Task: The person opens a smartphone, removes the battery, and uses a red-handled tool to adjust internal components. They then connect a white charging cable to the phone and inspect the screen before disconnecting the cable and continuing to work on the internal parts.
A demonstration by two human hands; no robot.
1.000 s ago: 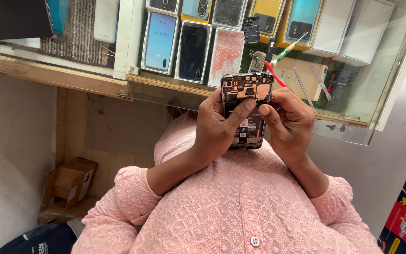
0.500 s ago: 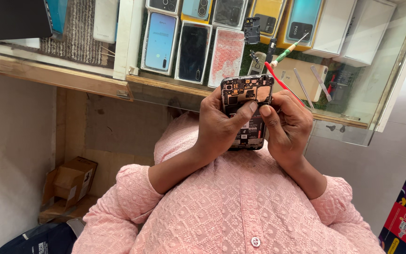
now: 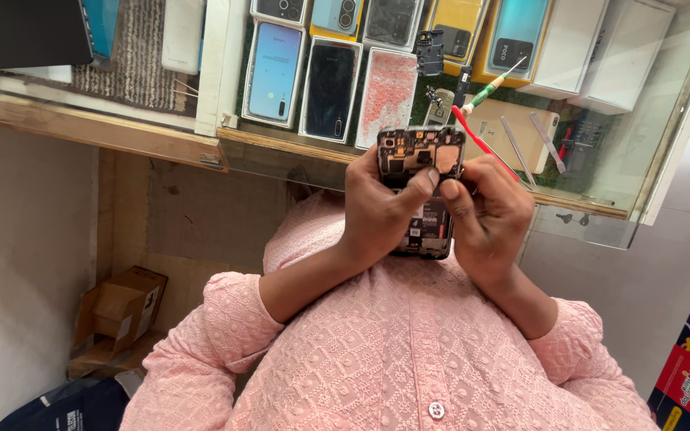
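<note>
1. Glass-topped bench (image 3: 600, 203) runs across the top of the view, with a row of phones and phone boxes under the glass, and a wooden ledge (image 3: 89, 132) off to the left hand's side.
2. Opened phone (image 3: 418, 187) with the back cover off is held up between both hands, circuit boards and camera area showing, just above the pink shirt (image 3: 409, 351).
3. Left hand (image 3: 381, 203) is wrapped around the phone's left edge, thumb laid across the upper board, so it's closed on the phone.
4. Right hand (image 3: 489, 215) is curled shut against the phone's right edge, thumb tip right next to the left thumb. It touches the phone, but I can't tell if it pinches anything small.
5. Just beyond the right hand on the glass: a red pry tool (image 3: 481, 142), a green-handled screwdriver (image 3: 490, 89) and metal tweezers (image 3: 549, 142).
6. Cardboard box (image 3: 117, 315) sits on the floor, well below and left of the left hand.
</note>
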